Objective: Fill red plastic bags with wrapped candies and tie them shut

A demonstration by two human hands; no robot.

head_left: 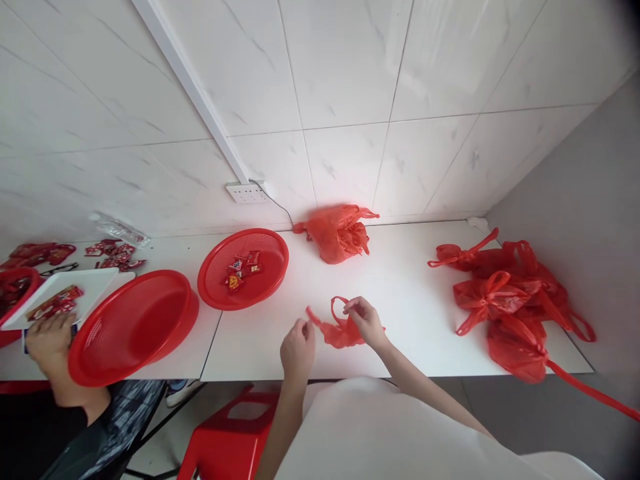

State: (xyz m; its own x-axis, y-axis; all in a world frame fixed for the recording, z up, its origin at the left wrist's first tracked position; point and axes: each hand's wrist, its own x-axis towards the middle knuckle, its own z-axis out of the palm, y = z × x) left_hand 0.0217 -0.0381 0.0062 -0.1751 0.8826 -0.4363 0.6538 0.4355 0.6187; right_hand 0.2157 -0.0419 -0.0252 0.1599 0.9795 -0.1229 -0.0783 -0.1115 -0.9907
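A small red plastic bag (pixel 341 335) lies on the white table (pixel 415 280) in front of me, with its handles raised. My right hand (pixel 369 321) pinches the looped handle on the bag's right side. At the left side, my left hand (pixel 299 348) is closed, thumb and fingertips together at the other handle strip. The bag looks low and crumpled between my hands; its contents are hidden.
A red basket (pixel 210 293) holds several small wrapped packets (pixel 241 270). Left of it is another red basket (pixel 173 333), beside a co-worker's hand (pixel 51 337) at a white tray (pixel 97 283). A bundle of red bags (pixel 337 233) lies by the wall; several tied bags (pixel 500 297) lie right.
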